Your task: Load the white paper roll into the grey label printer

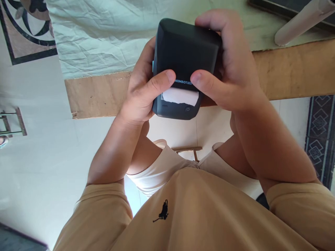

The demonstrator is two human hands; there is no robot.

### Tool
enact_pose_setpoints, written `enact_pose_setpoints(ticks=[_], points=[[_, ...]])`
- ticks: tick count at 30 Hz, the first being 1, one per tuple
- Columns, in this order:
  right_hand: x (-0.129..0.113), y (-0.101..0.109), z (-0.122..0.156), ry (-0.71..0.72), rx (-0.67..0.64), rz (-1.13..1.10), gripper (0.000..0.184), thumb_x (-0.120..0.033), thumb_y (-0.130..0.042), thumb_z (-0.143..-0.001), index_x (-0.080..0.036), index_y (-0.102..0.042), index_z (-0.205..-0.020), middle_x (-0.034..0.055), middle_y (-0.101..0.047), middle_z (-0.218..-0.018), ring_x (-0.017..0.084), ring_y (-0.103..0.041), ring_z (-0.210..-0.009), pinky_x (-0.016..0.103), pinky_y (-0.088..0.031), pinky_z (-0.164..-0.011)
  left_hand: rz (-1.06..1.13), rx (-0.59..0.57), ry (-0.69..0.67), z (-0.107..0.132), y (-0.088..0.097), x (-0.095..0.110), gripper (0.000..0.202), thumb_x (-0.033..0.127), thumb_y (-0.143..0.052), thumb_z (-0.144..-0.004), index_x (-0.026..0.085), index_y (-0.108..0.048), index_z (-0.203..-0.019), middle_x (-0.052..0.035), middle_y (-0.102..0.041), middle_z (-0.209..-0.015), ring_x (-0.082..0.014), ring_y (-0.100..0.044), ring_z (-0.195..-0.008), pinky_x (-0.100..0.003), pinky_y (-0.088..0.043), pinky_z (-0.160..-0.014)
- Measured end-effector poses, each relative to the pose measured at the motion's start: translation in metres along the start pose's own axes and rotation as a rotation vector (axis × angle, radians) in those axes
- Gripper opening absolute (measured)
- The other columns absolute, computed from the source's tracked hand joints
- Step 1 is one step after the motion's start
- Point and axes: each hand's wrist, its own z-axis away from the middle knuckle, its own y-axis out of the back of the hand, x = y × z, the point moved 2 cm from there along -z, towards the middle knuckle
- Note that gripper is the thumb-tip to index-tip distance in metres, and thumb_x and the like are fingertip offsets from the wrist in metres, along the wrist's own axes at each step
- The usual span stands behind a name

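Note:
A black label printer [187,48] with NIIMBOT lettering is held up in both hands over the table's front edge. Out of its slot sticks a short strip of white paper [180,96] with a ragged end; a power button sits below it. My left hand [143,87] wraps the printer's left side, thumb lying on the top near the lettering. On the other side my right hand [230,66] grips it, thumb by the lettering and fingers curled round the far right corner. The printer's underside and several fingertips are hidden.
A pale green cloth [99,38] covers the wooden board [96,96] of the table, whose front edge is bare. At the upper right a white tube [300,24] lies by a dark flat object [277,8]. A metal-barred rack [13,123] stands at far left.

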Motion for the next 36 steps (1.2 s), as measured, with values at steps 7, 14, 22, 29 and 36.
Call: enact_pose_setpoints(ticks=[7,14,22,29,36], points=[[0.003,0.002,0.000,-0.008,0.002,0.053,0.071,-0.063,-0.057,-0.095,-0.005,-0.050,-0.136,0.0062,-0.060,-0.133,0.009,-0.060,-0.116,0.029,-0.056,-0.103,-0.036,-0.069,0.050,-0.002,0.012,-0.007,0.046,0.058,-0.076,-0.082,0.029,-0.068,-0.116,-0.0090,-0.065,-0.108,-0.0300,-0.067,-0.101,-0.036,-0.054,-0.074],[0.002,0.000,0.000,-0.010,0.020,0.021,0.072,-0.059,-0.059,-0.094,-0.001,-0.051,-0.135,0.0105,-0.061,-0.131,0.011,-0.061,-0.114,0.029,-0.055,-0.100,-0.011,0.103,0.118,-0.013,0.007,-0.014,0.047,0.068,-0.072,-0.074,0.029,-0.064,-0.098,-0.0079,-0.062,-0.092,-0.0270,-0.065,-0.082,-0.034,-0.044,-0.063],[0.002,-0.002,-0.001,-0.031,0.034,0.005,0.075,-0.062,-0.060,-0.093,0.000,-0.053,-0.134,0.0105,-0.062,-0.126,0.010,-0.061,-0.108,0.027,-0.053,-0.095,-0.057,0.064,0.167,-0.006,0.004,0.001,0.043,0.062,-0.075,-0.078,0.029,-0.065,-0.103,-0.0088,-0.063,-0.096,-0.0251,-0.062,-0.083,-0.034,-0.044,-0.063],[0.003,-0.002,0.000,0.006,0.026,0.015,0.072,-0.058,-0.059,-0.095,0.001,-0.051,-0.135,0.0101,-0.061,-0.129,0.009,-0.060,-0.111,0.025,-0.053,-0.098,-0.043,0.163,0.151,-0.006,-0.002,-0.003,0.045,0.064,-0.071,-0.073,0.029,-0.065,-0.101,-0.0112,-0.063,-0.094,-0.0408,-0.067,-0.116,-0.039,-0.054,-0.075],[0.007,-0.002,-0.003,0.085,0.068,-0.001,0.078,-0.053,-0.057,-0.099,0.008,-0.043,-0.144,0.0170,-0.054,-0.146,0.012,-0.055,-0.137,0.026,-0.046,-0.122,0.280,0.193,0.289,-0.006,-0.021,0.012,0.050,0.047,-0.025,-0.108,0.019,-0.067,-0.103,-0.0109,-0.073,-0.119,-0.0341,-0.054,-0.147,-0.048,-0.055,-0.114]])
